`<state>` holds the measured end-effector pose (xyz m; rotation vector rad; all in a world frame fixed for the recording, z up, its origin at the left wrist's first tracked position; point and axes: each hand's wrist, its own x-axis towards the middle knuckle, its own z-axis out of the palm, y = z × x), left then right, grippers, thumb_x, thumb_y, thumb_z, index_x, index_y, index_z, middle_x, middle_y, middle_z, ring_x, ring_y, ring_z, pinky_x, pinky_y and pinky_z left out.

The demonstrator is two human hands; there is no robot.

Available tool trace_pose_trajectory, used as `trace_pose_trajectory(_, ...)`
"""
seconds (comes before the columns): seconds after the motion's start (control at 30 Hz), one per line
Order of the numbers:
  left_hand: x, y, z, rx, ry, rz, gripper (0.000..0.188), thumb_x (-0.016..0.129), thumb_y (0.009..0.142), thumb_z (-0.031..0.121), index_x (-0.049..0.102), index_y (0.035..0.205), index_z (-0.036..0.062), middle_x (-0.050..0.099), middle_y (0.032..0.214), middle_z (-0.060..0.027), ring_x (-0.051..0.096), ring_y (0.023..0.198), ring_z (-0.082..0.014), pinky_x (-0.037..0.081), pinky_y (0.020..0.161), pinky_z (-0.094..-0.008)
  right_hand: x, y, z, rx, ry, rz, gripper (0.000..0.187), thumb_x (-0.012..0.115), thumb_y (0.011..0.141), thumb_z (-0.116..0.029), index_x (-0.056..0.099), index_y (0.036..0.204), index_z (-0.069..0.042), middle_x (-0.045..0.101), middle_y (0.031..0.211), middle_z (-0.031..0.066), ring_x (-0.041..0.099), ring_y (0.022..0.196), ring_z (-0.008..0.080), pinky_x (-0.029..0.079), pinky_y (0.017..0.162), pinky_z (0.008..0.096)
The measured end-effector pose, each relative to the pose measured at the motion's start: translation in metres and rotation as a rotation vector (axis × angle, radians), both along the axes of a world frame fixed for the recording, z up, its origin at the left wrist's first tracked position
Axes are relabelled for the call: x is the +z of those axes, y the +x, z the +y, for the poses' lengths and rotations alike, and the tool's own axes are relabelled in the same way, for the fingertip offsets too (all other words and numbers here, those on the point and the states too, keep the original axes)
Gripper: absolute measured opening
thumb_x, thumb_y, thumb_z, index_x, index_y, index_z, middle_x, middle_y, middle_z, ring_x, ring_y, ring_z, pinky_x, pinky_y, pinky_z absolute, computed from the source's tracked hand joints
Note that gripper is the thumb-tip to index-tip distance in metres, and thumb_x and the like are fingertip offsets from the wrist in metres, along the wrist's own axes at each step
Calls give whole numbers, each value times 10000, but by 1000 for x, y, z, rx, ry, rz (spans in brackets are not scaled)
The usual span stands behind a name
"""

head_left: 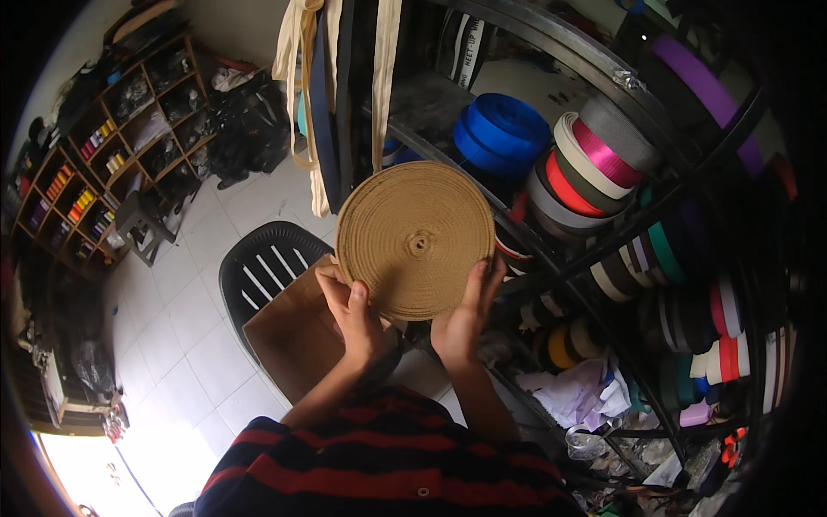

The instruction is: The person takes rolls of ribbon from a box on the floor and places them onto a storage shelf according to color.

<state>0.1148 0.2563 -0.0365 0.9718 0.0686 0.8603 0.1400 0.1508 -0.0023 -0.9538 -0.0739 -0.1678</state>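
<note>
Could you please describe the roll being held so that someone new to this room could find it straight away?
Start at the dark metal rack stacked with coloured tape rolls. In front of it, the left hand and right hand hold up a flat tan webbing roll. It alone is sandy brown, facing the camera as a wide spiral disc.

metal shelf rack (pixel 603 250) | holds webbing rolls (pixel 594 164) | blue roll (pixel 500 133)

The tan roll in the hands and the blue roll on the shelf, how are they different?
The tan roll is sandy brown; the blue roll is bright blue. The tan roll is held up, flat face showing, by the left hand and right hand; the blue roll rests tilted on the rack. Both are coiled strap.
</note>
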Motion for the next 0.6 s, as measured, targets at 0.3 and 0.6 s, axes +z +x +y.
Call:
trace_pose_trajectory(0.3,6,11,46,90,-172,126,299,615,896,197,387,1041,69,485,1035,-71,478,982,-146,388,904,-306,-9,24,27,172,-354,-82,442,430,982,-331,273,1336,-117,366,1340,72,346,1259,184,309,1021,353)
trace_pose_trajectory(0.6,-7,0,109,51,-168,201,274,604,908,194,371,999,83,472,970,-52,459,914,-119,388,853,-275,153,234,-21,-215,-2110,-172,1051,699,584,-664,333,1395,-104,402,1361,230,356,1290,368,315,1056,452)
